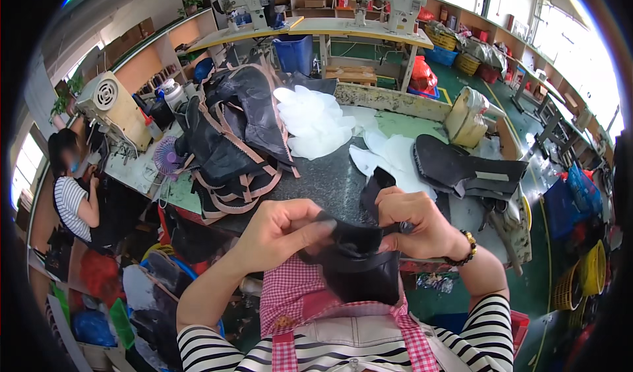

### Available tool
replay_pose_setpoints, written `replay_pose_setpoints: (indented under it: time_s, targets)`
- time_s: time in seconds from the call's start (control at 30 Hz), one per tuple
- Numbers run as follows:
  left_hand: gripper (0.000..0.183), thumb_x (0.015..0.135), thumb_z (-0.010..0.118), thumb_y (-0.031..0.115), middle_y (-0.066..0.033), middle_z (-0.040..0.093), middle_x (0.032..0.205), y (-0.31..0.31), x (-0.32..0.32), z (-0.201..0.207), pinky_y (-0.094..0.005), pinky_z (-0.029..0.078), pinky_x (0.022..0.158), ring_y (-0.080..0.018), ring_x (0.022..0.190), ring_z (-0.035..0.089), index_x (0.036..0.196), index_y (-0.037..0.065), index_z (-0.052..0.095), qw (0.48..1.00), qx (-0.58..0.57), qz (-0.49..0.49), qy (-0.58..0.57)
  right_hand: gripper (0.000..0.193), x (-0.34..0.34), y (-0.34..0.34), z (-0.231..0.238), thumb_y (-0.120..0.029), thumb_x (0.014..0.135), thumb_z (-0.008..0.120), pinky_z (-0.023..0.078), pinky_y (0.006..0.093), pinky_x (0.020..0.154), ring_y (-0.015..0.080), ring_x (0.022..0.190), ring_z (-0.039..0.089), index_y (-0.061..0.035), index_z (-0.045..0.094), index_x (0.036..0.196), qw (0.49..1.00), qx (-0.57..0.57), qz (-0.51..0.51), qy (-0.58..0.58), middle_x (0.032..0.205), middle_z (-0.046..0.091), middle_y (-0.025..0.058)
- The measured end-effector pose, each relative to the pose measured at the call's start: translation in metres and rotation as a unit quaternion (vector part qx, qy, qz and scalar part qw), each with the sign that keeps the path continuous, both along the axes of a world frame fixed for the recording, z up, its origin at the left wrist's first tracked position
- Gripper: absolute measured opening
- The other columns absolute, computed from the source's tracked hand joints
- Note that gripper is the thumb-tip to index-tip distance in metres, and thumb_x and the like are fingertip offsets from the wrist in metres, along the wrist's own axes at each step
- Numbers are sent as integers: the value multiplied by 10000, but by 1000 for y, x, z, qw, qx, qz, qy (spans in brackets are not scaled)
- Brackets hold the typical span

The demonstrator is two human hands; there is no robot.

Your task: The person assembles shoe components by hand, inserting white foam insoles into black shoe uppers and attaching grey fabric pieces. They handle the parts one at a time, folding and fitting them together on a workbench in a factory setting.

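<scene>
A black leather-like piece was held up between the 2 hands, in front of a red-and-white checked apron, at the near edge of the worktable. The left hand was nearly closed, thumb and bent fingers pinching the piece's upper left edge. The right hand was curled likewise, pinching the upper right side; a beaded bracelet circled its wrist. Beyond lay a heap of black pieces with tan edging, a white pile just beside it and, farther right, dark stacked pieces. Behind the table, dark marks on 1 white sewing machine were too small to read.
</scene>
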State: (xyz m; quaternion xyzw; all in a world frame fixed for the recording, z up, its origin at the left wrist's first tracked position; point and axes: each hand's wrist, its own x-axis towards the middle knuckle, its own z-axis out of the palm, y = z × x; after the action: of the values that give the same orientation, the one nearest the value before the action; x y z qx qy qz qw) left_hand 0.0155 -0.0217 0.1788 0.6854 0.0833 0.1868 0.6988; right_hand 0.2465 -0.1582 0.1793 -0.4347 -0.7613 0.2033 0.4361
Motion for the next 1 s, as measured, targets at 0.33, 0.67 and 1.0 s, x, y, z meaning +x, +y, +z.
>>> replay_pose_setpoints:
  time_s: [0.33, 0.67, 1.0]
  targets:
    - [178, 814, 740, 23, -63, 705, 850, -19, 5, -6, -220, 512, 609, -75, 717, 668, 947, 27, 623, 940, 284, 155, -113, 295, -1, 3, 1, -115, 693, 814, 436, 337, 727, 267, 756, 555, 9, 548, 720, 996, -82, -15, 15, 796, 614, 112]
    - [132, 827, 677, -53, -146, 649, 1097, -7, 9, 2, -232, 535, 651, -87, 762, 656, 900, 1, 582, 964, 225, 66, -126, 301, -3, 10, 1, -91, 710, 794, 468, 373, 746, 316, 855, 601, 22, 516, 731, 995, -41, 90, 23, 960, 660, 160]
    - [138, 859, 680, -8, -54, 672, 747, -19, 0, 10, -205, 495, 608, -61, 714, 643, 921, -3, 557, 972, 211, 92, -47, 302, -3, 6, 3, -127, 764, 780, 443, 348, 637, 292, 736, 581, 17, 514, 752, 993, -68, 93, 35, 828, 605, 141]
